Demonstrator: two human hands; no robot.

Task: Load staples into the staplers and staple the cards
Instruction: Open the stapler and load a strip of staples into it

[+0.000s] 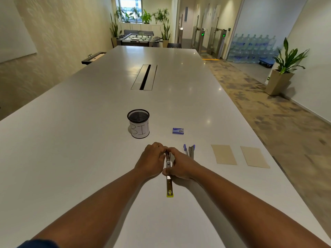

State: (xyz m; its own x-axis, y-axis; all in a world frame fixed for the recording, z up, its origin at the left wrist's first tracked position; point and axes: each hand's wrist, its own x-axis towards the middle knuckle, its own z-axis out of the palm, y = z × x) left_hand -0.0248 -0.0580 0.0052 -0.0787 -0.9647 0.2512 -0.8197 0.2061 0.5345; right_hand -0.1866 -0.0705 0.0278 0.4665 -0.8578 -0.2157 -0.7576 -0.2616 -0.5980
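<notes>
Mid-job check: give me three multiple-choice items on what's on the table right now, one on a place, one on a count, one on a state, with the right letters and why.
1. Where does the staple box lie?
A. beyond the blue stapler
B. on a card
C. inside the mesh cup

2. How many tan cards lie on the table?
A. one
B. two
C. four

3. What state is the yellow-tipped stapler in?
A. folded shut and untouched
B. opened out flat, both hands on it
C. standing in the cup

Answers:
1 A: the box sits alone on the table, farther from the person than the blue stapler.
2 B: one card and a second card lie side by side, right of the staplers.
3 B: it lies stretched along the table, with the left hand and right hand gripping its far part.
</notes>
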